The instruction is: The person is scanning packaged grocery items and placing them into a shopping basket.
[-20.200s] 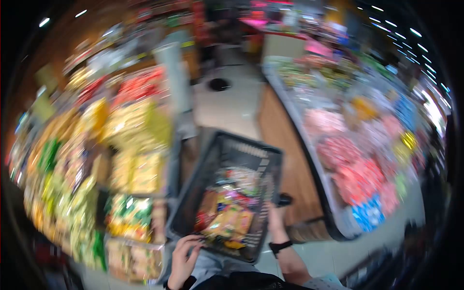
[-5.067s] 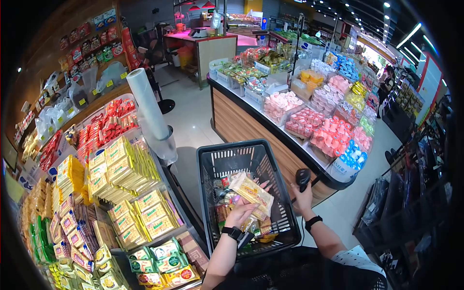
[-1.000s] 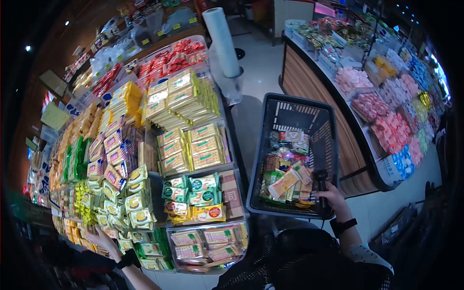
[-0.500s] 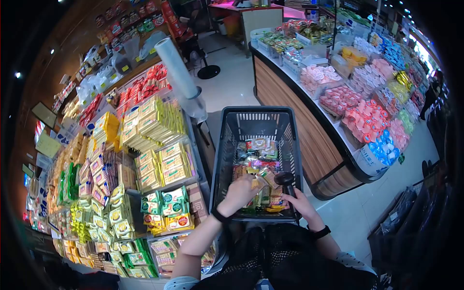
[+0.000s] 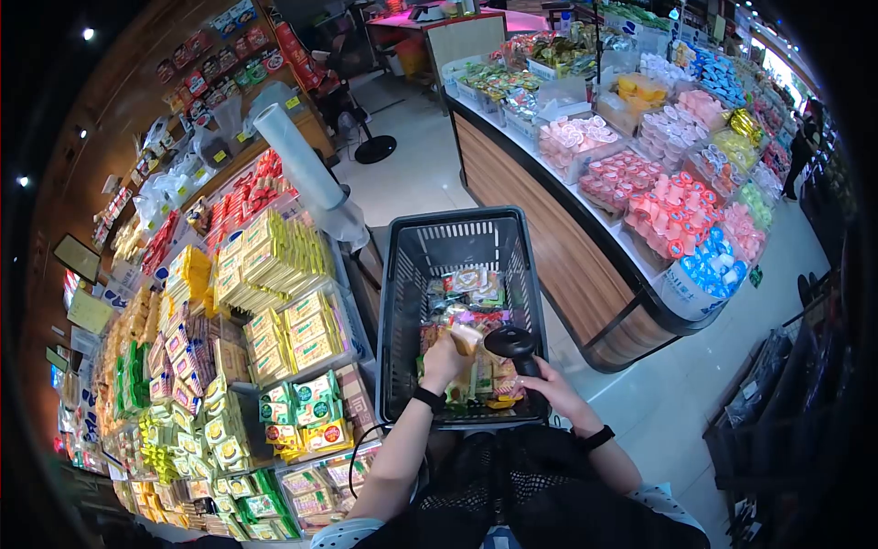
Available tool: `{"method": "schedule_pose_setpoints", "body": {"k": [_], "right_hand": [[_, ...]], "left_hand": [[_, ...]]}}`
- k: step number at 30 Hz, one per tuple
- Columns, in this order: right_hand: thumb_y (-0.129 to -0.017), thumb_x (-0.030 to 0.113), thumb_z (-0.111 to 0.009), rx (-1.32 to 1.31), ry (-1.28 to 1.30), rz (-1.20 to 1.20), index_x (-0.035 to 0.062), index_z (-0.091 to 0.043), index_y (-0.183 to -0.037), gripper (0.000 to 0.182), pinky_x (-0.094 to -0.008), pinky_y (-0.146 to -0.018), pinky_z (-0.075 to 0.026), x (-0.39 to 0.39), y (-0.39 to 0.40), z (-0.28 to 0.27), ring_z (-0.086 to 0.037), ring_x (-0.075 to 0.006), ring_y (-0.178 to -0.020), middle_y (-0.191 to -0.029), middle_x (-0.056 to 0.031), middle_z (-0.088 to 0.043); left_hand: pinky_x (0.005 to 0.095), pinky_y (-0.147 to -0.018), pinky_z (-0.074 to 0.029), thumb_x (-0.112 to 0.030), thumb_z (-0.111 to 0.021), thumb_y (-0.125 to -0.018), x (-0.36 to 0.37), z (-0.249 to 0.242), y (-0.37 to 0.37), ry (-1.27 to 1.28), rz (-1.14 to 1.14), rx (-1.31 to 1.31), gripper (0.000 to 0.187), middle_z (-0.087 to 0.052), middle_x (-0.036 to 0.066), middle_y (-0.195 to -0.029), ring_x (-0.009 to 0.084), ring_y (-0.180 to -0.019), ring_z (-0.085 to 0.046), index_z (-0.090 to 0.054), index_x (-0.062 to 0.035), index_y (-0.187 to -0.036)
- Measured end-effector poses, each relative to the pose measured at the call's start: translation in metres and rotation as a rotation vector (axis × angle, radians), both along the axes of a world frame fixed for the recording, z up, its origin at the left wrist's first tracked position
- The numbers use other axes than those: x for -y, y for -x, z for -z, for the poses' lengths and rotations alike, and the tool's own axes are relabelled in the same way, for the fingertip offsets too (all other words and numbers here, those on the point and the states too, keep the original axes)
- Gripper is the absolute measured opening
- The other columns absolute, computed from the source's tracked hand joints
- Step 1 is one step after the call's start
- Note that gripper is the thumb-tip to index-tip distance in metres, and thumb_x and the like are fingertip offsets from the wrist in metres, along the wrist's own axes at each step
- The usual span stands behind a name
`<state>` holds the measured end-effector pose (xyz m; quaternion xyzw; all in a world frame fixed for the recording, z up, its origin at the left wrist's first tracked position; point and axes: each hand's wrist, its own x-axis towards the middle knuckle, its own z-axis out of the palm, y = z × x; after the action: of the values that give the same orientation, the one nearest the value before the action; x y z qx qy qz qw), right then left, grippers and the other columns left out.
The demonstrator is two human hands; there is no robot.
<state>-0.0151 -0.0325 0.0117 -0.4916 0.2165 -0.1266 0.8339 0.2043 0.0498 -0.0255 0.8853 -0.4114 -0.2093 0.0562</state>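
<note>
Pale aisle floor (image 5: pixel 421 178) is being flanked by stacked snack packs (image 5: pixel 283 252) and a wood-panelled counter (image 5: pixel 540 242). Between them, assorted packs (image 5: pixel 480 285) are being held in a black basket (image 5: pixel 400 306). Unlike 1 second ago, the left hand (image 5: pixel 443 360) is no longer being stretched over the display; it is being held over the basket, nearer its left edge, with 1 small pale pack (image 5: pixel 466 337) pinched in its fingers. A black scanner (image 5: pixel 510 344) is being gripped by the right hand (image 5: pixel 556 392), fingers curled round the handle, near the basket's near right corner. Pack and scanner head are thus being placed close together. Whether they are touching is being left unclear; the pack's print is being lost to glare, and goods beneath are being hidden by both hands.
</note>
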Motion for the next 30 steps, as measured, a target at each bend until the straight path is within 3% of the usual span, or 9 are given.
{"method": "schedule_pose_setpoints", "body": {"k": [2, 3, 5, 6, 8, 15, 19, 24, 30], "right_hand": [[-0.082, 0.009, -0.052, 0.05, -0.134, -0.022, -0.0015, -0.035, -0.119, 0.042, -0.0253, -0.073, -0.046, 0.006, 0.003, -0.002, -0.057, -0.0144, -0.084, -0.101, -0.0114, -0.055], [-0.082, 0.008, -0.051, 0.086, -0.274, -0.055, -0.002, -0.034, -0.12, 0.042, -0.028, -0.076, -0.046, 0.01, 0.005, -0.002, -0.057, -0.0175, -0.086, -0.103, -0.0127, -0.054], [-0.082, 0.007, -0.049, 0.083, -0.474, -0.018, -0.0035, -0.034, -0.119, 0.042, -0.0341, -0.084, -0.045, 0.017, 0.009, 0.012, -0.056, -0.0232, -0.092, -0.106, -0.0146, -0.052], [-0.082, 0.007, -0.049, 0.083, -0.473, -0.023, -0.0035, -0.034, -0.119, 0.042, -0.0341, -0.084, -0.045, 0.018, 0.01, 0.016, -0.056, -0.0232, -0.092, -0.106, -0.0146, -0.052], [-0.083, 0.011, -0.046, 0.113, -0.467, -0.013, -0.0086, -0.039, -0.114, 0.037, -0.0341, -0.083, -0.043, 0.019, 0.012, 0.021, -0.053, -0.024, -0.096, -0.108, -0.0166, -0.051], [-0.083, 0.011, -0.045, 0.11, -0.453, -0.002, -0.0083, -0.036, -0.117, 0.04, -0.0347, -0.085, -0.042, 0.018, 0.009, 0.014, -0.052, -0.0245, -0.099, -0.111, -0.017, -0.049], [-0.084, 0.011, -0.045, 0.104, -0.415, -0.041, -0.0062, -0.035, -0.119, 0.04, -0.0341, -0.085, -0.043, 0.017, 0.005, 0.005, -0.052, -0.024, -0.1, -0.112, -0.0173, -0.049], [-0.084, 0.01, -0.045, 0.108, -0.427, -0.045, -0.0048, -0.038, -0.117, 0.037, -0.0328, -0.083, -0.043, 0.019, 0.006, 0.009, -0.053, -0.0224, -0.096, -0.106, -0.015, -0.052], [-0.075, 0.007, -0.057, 0.097, -0.03, -0.275, -0.003, -0.046, -0.105, 0.034, -0.0308, -0.079, -0.043, 0.012, 0.012, 0.008, -0.056, -0.0197, -0.085, -0.089, -0.0102, -0.058]], "left_hand": [[0.0325, -0.073, -0.048, -0.029, -0.07, -0.064, 0.0, -0.017, -0.003, 0.41, -0.063, -0.182, 0.066, -0.058, 0.017, -0.091, 0.0265, -0.088, -0.058, -0.038, 0.0016, -0.112], [0.0325, -0.073, -0.048, -0.029, -0.07, -0.064, 0.001, -0.015, -0.005, 0.409, -0.07, -0.182, 0.066, -0.058, 0.017, -0.091, 0.0265, -0.088, -0.058, -0.038, 0.0016, -0.112], [0.0308, -0.08, -0.045, -0.01, -0.071, -0.065, 0.005, -0.011, -0.008, 0.876, -0.075, -0.486, 0.06, -0.053, 0.014, -0.101, 0.0204, -0.095, -0.053, -0.033, 0.0, -0.111], [0.0308, -0.08, -0.045, -0.01, -0.071, -0.065, 0.005, -0.016, -0.008, 0.879, -0.079, -0.483, 0.06, -0.053, 0.014, -0.101, 0.0204, -0.095, -0.053, -0.033, 0.0, -0.111], [0.0288, -0.076, -0.047, 0.0, -0.068, -0.065, 0.004, -0.026, -0.008, 1.009, -0.146, -0.986, 0.057, -0.048, 0.012, -0.105, 0.0177, -0.092, -0.054, -0.031, -0.0003, -0.108], [0.0308, -0.089, -0.04, 0.002, -0.065, -0.069, 0.008, -0.021, -0.004, 1.037, 0.085, -0.83, 0.059, -0.038, 0.011, -0.117, 0.0195, -0.112, -0.04, -0.026, -0.0057, -0.112], [0.0339, -0.095, -0.033, 0.0, -0.066, -0.068, 0.012, -0.023, 0.004, 1.011, 0.179, -0.671, 0.065, -0.036, 0.012, -0.121, 0.0227, -0.116, -0.036, -0.023, -0.0059, -0.117], [0.0338, -0.095, -0.033, 0.0, -0.066, -0.067, 0.01, -0.03, 0.005, 0.983, 0.201, -0.589, 0.065, -0.036, 0.013, -0.122, 0.0229, -0.115, -0.037, -0.024, -0.0055, -0.117], [0.0318, -0.088, -0.041, -0.004, -0.066, -0.067, -0.016, -0.097, 0.02, 0.811, 0.161, -0.469, 0.066, -0.042, 0.014, -0.12, 0.0255, -0.109, -0.046, -0.025, -0.0039, -0.118]]}}
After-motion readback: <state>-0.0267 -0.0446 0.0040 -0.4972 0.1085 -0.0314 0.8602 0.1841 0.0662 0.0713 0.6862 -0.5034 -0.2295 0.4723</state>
